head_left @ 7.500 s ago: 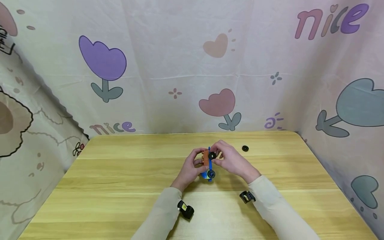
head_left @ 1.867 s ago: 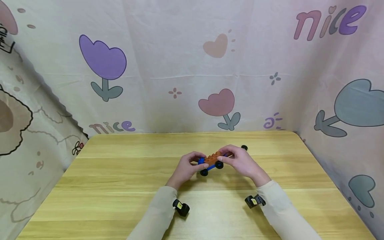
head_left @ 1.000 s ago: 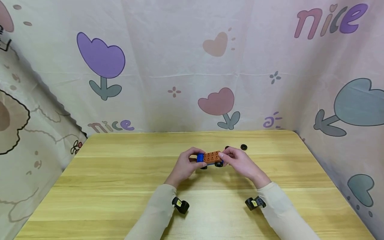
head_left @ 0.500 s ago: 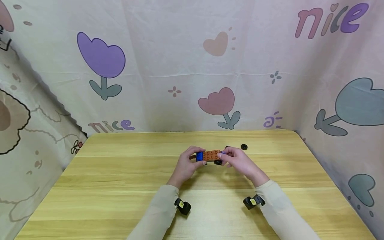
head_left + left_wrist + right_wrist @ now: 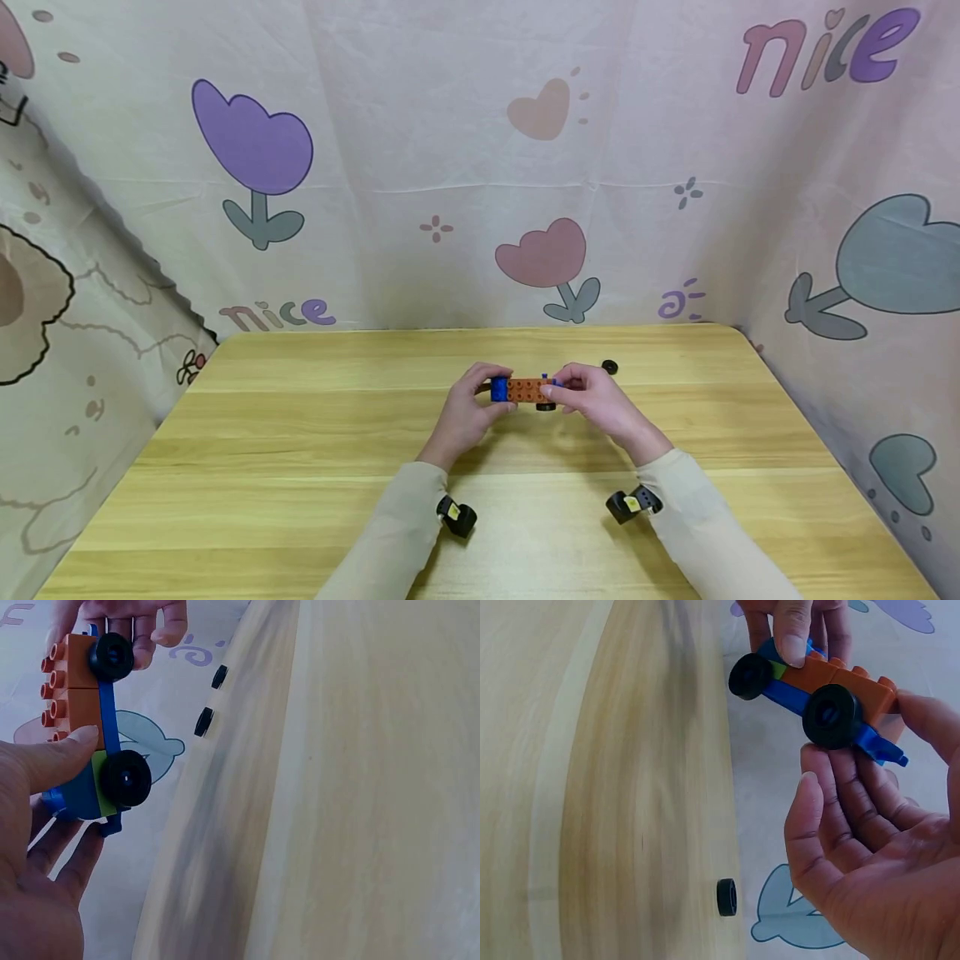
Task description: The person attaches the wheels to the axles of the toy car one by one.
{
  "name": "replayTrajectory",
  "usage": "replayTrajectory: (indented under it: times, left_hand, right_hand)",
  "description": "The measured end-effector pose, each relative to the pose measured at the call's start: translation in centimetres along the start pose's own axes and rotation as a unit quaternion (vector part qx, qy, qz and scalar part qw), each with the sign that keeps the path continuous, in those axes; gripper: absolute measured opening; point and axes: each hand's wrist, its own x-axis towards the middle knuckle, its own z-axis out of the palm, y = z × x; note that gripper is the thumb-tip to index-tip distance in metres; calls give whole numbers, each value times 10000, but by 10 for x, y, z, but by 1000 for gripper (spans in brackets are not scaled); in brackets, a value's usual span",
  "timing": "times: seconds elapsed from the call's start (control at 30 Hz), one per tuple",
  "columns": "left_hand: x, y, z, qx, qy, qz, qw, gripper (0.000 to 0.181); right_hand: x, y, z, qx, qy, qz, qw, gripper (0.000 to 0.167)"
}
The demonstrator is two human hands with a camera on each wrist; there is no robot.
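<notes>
Above the table, both hands hold a toy car (image 5: 527, 390) built of orange studded bricks on a blue base. It lies studs up, its blue cab end left. My left hand (image 5: 467, 412) grips the cab end, thumb on the near side. The right hand (image 5: 603, 408) pinches the other end, its thumb on the orange brick and fingers partly beneath. Black wheels sit on the car's near side, one rear wheel (image 5: 831, 716) and one front wheel (image 5: 751, 676). A bare blue stub (image 5: 544, 377) sticks out on the far side.
A loose black wheel (image 5: 610, 367) lies on the wooden table (image 5: 300, 467) past the right hand. Left wrist view shows a second loose wheel (image 5: 203, 721) near it. A patterned cloth (image 5: 405, 275) hangs behind and at both sides. Cameras (image 5: 457, 517) are strapped to both wrists.
Earlier the car stood on end with the right fingers at a wheel. It has since been turned studs up and, over the last two seconds, straightened to point left and right.
</notes>
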Motion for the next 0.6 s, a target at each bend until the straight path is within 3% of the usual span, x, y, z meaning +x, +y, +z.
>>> replayTrajectory:
  times: [0.17,0.33,0.43,0.6]
  left_hand:
    - [0,1,2,157,99,109,9998,44]
    - [2,0,6,-172,255,387,9988,49]
    - [2,1,7,-393,433,126,9982,47]
    - [1,4,7,-512,555,-706,9946,49]
  right_hand:
    - [-1,0,0,27,53,-149,9999,23]
    - [0,-1,4,-73,276,-320,9991,24]
    - [-1,-3,6,-6,373,-408,9985,25]
    - [-2,-3,8,31,459,-486,9978,25]
